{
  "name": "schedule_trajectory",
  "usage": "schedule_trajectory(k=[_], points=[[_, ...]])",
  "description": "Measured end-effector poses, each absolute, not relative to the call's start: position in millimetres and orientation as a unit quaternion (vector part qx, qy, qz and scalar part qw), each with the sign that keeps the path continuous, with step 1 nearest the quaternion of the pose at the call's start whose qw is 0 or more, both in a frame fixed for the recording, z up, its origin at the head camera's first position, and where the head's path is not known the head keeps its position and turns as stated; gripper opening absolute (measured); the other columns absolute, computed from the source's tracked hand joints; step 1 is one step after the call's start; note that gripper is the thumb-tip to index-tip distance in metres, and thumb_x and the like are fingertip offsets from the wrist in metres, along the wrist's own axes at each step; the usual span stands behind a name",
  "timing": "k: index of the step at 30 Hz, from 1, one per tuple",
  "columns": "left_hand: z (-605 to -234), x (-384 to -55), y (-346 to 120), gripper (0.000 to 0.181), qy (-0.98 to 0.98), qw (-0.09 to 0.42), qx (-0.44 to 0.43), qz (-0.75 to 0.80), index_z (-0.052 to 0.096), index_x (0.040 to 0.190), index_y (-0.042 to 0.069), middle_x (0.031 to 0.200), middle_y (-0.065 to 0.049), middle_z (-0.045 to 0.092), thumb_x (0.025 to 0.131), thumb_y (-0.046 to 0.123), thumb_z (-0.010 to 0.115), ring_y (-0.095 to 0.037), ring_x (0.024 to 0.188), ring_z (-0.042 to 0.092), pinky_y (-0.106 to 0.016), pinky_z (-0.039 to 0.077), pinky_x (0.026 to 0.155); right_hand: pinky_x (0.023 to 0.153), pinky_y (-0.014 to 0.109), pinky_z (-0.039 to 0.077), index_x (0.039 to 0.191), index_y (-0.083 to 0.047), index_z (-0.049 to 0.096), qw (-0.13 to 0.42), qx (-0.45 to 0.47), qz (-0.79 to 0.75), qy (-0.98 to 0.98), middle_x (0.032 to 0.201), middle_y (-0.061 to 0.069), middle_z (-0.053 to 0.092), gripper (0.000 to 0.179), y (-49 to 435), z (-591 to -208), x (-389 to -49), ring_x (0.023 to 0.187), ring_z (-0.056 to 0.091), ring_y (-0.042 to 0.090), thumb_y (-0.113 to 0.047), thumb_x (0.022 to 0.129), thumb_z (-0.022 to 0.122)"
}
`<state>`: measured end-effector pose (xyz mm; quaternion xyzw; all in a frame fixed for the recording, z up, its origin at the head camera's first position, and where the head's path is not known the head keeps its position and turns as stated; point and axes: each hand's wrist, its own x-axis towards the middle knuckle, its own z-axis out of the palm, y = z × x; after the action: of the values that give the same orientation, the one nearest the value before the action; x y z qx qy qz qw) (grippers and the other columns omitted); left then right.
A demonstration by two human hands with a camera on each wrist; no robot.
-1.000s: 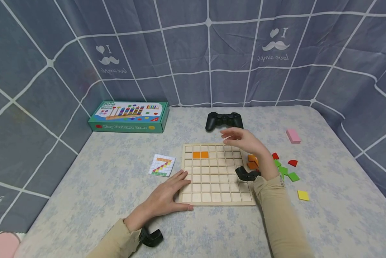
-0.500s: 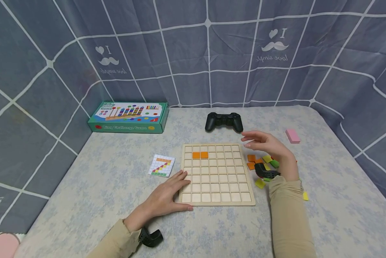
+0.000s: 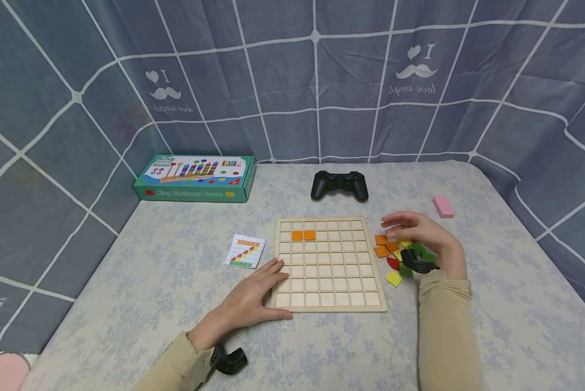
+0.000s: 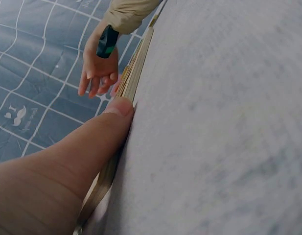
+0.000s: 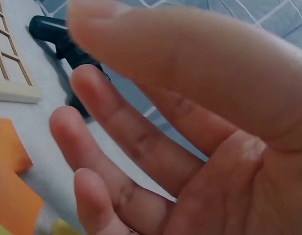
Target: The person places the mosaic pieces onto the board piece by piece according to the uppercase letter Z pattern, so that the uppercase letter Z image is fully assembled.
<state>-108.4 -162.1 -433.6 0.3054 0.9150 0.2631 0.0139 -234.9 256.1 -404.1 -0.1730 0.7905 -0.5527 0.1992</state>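
A wooden grid board (image 3: 331, 271) lies mid-table with two orange square tiles (image 3: 303, 235) side by side in its second row from the back. My left hand (image 3: 247, 298) rests at its front left corner, fingers spread on the left edge; in the left wrist view the thumb (image 4: 92, 142) presses the board's side. Over a loose pile of tiles to the right hovers my right hand (image 3: 421, 232), fingers loosely bent and holding nothing. The pile shows orange tiles (image 3: 381, 251), yellow tiles (image 3: 393, 279), a red piece (image 3: 392, 264) and green tiles (image 3: 429, 258), partly hidden by that hand.
Left of the board lies a pattern card (image 3: 245, 251) with a coloured Z shape. A black game controller (image 3: 339, 185) sits behind the board, a green game box (image 3: 194, 178) at the back left, a pink block (image 3: 443, 207) at the back right. Curtains surround the table.
My right hand has moved right and slightly nearer, from over the board's back edge to over the loose tiles. My left hand and the board have stayed put.
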Motion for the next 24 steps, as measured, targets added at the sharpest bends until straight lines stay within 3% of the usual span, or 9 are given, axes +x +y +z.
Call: schedule_trajectory(k=[17,24], points=[[-434.0,-108.4,-161.5,0.082,0.914,0.009,0.31,0.261,0.053,0.132,0.007,0.15,-0.012,0.031,0.074,0.062,0.068,-0.023,0.14,0.021,-0.044,0.029,0.108,0.085,0.032,0.05,0.125,0.011,0.05,0.239,-0.14,-0.544,0.792,0.123,0.026,0.055,0.045,267.3,-404.8,-227.6,0.094,0.063,0.018,-0.011,0.088,0.064],[-434.3,-108.5,-162.1,0.082,0.916,0.01,0.307,0.259,0.053,0.132,0.007,0.15,-0.011,0.031,0.074,0.063,0.067,-0.022,0.14,0.021,-0.044,0.03,0.108,0.085,0.03,0.049,0.123,0.008,0.054,0.243,-0.131,-0.526,0.804,0.12,0.019,0.059,0.045,267.5,-408.0,-229.1,0.094,0.063,0.016,-0.015,0.086,0.068]])
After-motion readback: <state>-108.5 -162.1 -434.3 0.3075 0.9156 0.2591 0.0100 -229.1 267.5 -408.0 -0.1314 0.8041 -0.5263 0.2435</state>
